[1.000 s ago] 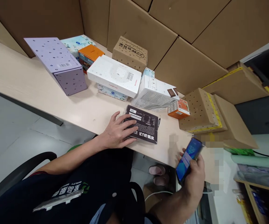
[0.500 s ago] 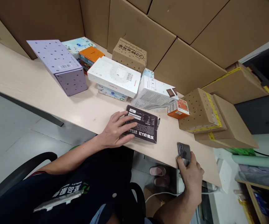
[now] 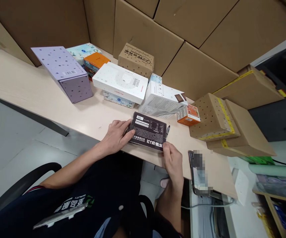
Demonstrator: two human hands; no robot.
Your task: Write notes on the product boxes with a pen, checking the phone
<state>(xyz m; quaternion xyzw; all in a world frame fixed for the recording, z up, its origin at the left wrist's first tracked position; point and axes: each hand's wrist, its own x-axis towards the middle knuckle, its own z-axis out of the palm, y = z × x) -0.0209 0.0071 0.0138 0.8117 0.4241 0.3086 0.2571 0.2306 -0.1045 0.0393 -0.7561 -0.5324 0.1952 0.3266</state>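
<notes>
A dark brown printed box (image 3: 148, 130) lies on the table near its front edge, its white text and barcode facing up. My left hand (image 3: 117, 136) grips its left end, thumb on top and fingers around the far side. At the near right corner my right hand (image 3: 173, 160) pinches the box, thumb on top; its other fingers are mostly hidden underneath. To the right of that hand, a phone (image 3: 191, 170) rests on the table, partly blurred out by pixelation.
Behind the dark box stand a white box (image 3: 163, 99), a small orange box (image 3: 189, 115) and a white power bank box (image 3: 120, 81). A lilac box (image 3: 63, 74) stands at the left. Cardboard cartons (image 3: 209, 115) stack at the right; large cartons (image 3: 145, 29) form a wall behind.
My right hand has let go of the phone and moved left to the dark brown box. My left hand has slid from the box's top to its left end and grips it.
</notes>
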